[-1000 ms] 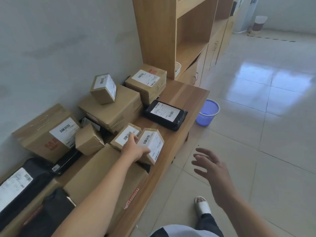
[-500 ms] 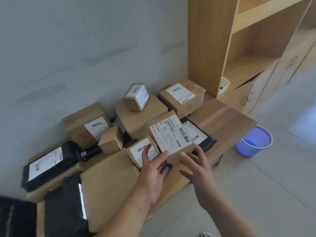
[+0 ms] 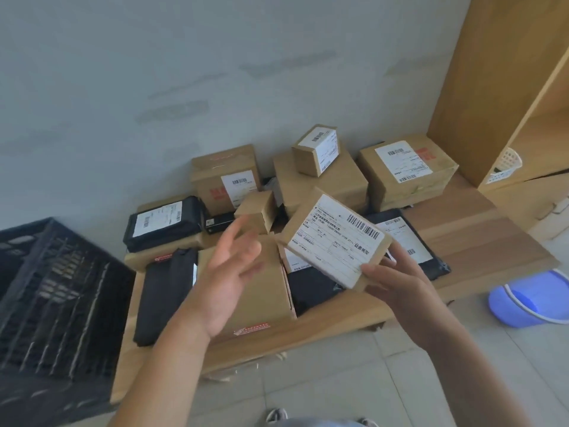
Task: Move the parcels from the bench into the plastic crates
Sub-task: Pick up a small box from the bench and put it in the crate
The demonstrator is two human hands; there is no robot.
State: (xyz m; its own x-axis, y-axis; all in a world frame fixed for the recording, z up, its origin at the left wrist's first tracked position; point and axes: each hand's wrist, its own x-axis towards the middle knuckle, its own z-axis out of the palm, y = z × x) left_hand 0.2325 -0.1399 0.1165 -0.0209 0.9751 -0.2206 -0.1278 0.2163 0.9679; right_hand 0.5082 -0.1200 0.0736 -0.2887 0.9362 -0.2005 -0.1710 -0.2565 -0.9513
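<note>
The held parcel point(image 3: 334, 238) is plain brown cardboard with a white label printed in black text and a black barcode, and the boxes behind it on the pale wood-grain bench point(image 3: 480, 238) are the same brown, two of them marked in red beside their white labels. Several flat mailer bags point(image 3: 163, 223) are black with white labels, the crate point(image 3: 52, 291) is black with a slotted lattice, and the basin point(image 3: 529, 303) is translucent blue against pale grey floor tiles

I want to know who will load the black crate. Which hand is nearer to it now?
Left. The left hand hangs open over the bench parcels, closer to the black crate at far left. The right hand holds a small labelled box farther right.
</note>
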